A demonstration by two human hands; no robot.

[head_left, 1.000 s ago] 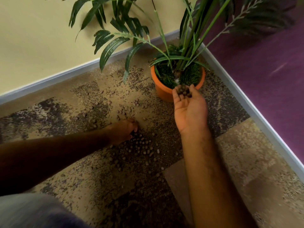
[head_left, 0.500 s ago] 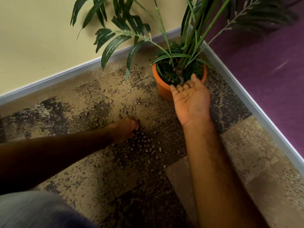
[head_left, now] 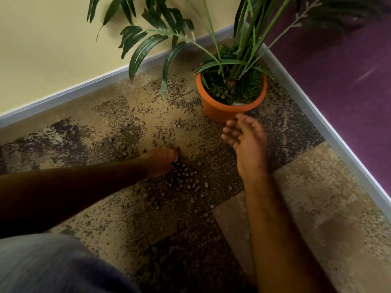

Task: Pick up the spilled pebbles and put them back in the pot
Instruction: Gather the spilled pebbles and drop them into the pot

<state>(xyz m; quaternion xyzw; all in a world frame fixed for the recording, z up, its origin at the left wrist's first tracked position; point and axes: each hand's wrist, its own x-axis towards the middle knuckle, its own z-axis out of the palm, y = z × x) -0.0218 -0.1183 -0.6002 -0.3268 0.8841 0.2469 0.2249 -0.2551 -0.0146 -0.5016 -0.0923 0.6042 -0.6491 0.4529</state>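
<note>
- Knee (head_left: 53,265): blurred grey cloth fills the lower left corner.
- Left hand (head_left: 163,160): it rests low on the carpet (head_left: 296,208), at the upper left edge of the thickest pebble patch. The fingers curl down toward the floor; whether they pinch any pebbles cannot be told.
- Pebbles (head_left: 186,176): small, round, brown ones lie scattered on the carpet. The densest group sits just right of the left hand, and the scatter runs in a loose band up and left toward the wall (head_left: 53,49). A few more lie inside the pot, by the stems.
- Right hand (head_left: 246,137): it hovers just below the pot's near rim, palm turned left, fingers loosely bent and holding nothing.
- Pot (head_left: 220,112): orange, upright in the corner, mouth facing up.
- Plant (head_left: 243,45): its stems rise from the pot, and the leaves spread leftward.
</note>
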